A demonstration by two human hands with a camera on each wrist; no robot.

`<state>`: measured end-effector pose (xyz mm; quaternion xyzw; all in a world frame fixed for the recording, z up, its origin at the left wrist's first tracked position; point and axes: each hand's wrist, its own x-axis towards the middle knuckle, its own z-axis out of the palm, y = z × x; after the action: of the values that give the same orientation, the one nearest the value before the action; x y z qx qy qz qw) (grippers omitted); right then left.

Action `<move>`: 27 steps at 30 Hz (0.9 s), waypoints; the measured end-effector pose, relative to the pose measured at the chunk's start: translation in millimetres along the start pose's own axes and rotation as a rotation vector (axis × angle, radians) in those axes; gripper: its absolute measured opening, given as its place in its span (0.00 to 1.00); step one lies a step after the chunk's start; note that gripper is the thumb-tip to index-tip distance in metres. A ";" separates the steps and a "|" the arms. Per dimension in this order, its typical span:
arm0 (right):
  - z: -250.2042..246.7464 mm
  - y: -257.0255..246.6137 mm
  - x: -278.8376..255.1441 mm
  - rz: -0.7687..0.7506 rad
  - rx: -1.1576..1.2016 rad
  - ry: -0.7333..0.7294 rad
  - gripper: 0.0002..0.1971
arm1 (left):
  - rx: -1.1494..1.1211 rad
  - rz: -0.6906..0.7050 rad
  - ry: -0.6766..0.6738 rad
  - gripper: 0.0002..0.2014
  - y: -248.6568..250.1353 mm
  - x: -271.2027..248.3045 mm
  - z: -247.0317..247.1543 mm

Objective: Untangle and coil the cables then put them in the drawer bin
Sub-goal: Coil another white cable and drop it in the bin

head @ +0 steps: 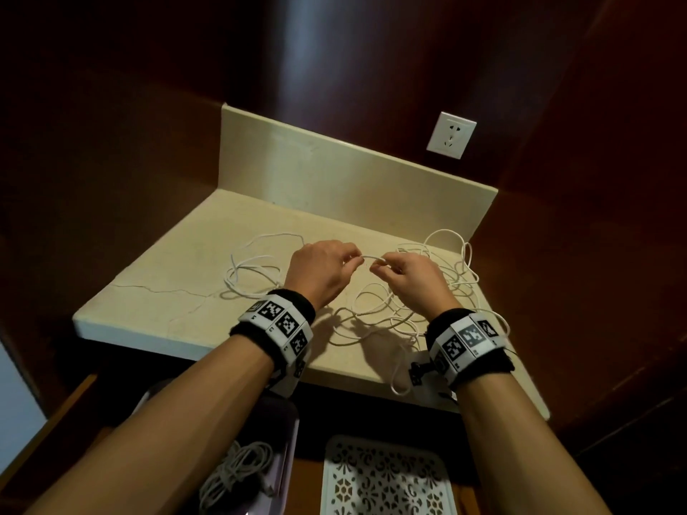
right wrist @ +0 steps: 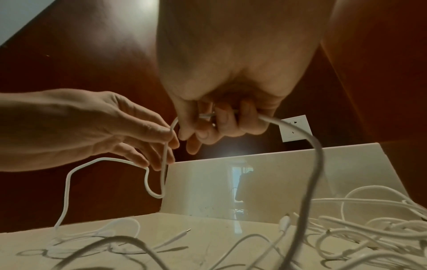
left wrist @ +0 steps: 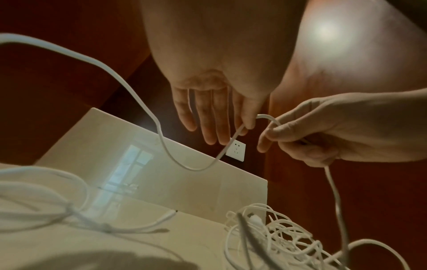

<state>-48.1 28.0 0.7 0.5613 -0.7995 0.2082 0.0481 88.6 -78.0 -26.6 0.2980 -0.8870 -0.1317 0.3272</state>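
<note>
Two hands, one white cable above the desk (head: 156, 291)

Left hand (head: 319, 275) and right hand (head: 407, 280) each pinch the cable (head: 366, 257), holding it taut (probably starting a coil) over the tangle (head: 394, 310).

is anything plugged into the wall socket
No, the wall socket shows bare slots, and the white cables lie loose on the countertop.
</note>
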 end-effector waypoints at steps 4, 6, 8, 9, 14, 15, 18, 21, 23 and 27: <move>-4.6 10.7 -6.2 0.021 0.082 0.022 0.11 | 0.036 -0.105 0.047 0.15 -14.2 3.0 -9.7; -6.8 10.6 -7.0 0.022 0.138 0.025 0.12 | 0.055 -0.127 0.034 0.15 -16.5 2.7 -10.8; -6.6 7.1 -6.3 0.009 0.173 0.027 0.12 | 0.071 -0.157 0.034 0.15 -15.0 3.0 -10.5; -6.0 5.5 -5.4 0.002 0.187 0.030 0.11 | 0.075 -0.168 0.039 0.14 -13.7 3.5 -11.1; -3.0 4.3 3.9 -0.031 0.177 0.075 0.09 | -0.105 -0.012 0.014 0.14 -2.2 1.9 -16.6; -2.2 3.4 5.1 -0.039 0.171 0.080 0.09 | -0.127 0.034 -0.004 0.13 -0.4 1.6 -16.6; -1.3 -1.6 5.5 -0.067 0.156 0.082 0.10 | -0.156 0.069 0.005 0.11 -2.6 4.5 -16.3; -0.6 0.5 3.6 -0.067 0.106 0.074 0.09 | -0.076 0.094 -0.014 0.13 -8.3 5.5 -18.3; -0.6 4.6 3.6 -0.047 0.110 0.074 0.08 | -0.053 0.111 -0.058 0.14 -10.4 4.8 -19.5; -1.1 3.8 1.9 -0.009 0.146 0.051 0.08 | -0.015 0.091 -0.010 0.13 -10.8 4.1 -19.5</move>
<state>-52.4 27.9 1.2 0.5616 -0.7780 0.2801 0.0283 103.8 -89.8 -14.6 0.2544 -0.9003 -0.1247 0.3304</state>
